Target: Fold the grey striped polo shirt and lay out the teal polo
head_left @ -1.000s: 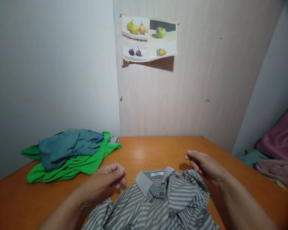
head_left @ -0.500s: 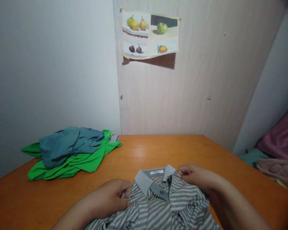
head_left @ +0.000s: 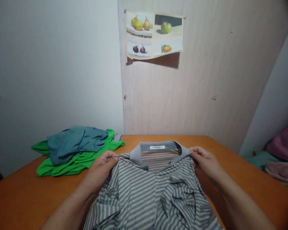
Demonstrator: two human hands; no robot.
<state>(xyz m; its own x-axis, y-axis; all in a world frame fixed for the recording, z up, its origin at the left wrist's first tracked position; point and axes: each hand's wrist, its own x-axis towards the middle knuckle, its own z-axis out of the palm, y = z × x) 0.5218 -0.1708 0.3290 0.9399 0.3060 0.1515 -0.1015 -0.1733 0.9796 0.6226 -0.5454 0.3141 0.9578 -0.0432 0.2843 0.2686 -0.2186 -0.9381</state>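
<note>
A grey-and-white striped collared shirt (head_left: 139,191) is stretched between my hands above the table, its collar facing away from me. My left hand (head_left: 104,164) pinches the shirt at the left shoulder. On the other side, my right hand (head_left: 204,159) grips it beside the right end of the collar. A white label (head_left: 157,147) shows inside the neck. The sleeves hang bunched and creased, and the shirt's lower part runs out of view at the bottom.
On the orange table (head_left: 144,138), a blue-grey garment (head_left: 72,143) lies heaped over a bright green one (head_left: 62,167) at the left. A wall with a fruit picture (head_left: 155,35) stands behind. Pink fabric (head_left: 284,140) lies beyond the table's right edge.
Both hands have risen and moved apart, lifting the shirt and pulling its shoulders wide. The neck opening now faces me more fully. The view has shifted slightly left.
</note>
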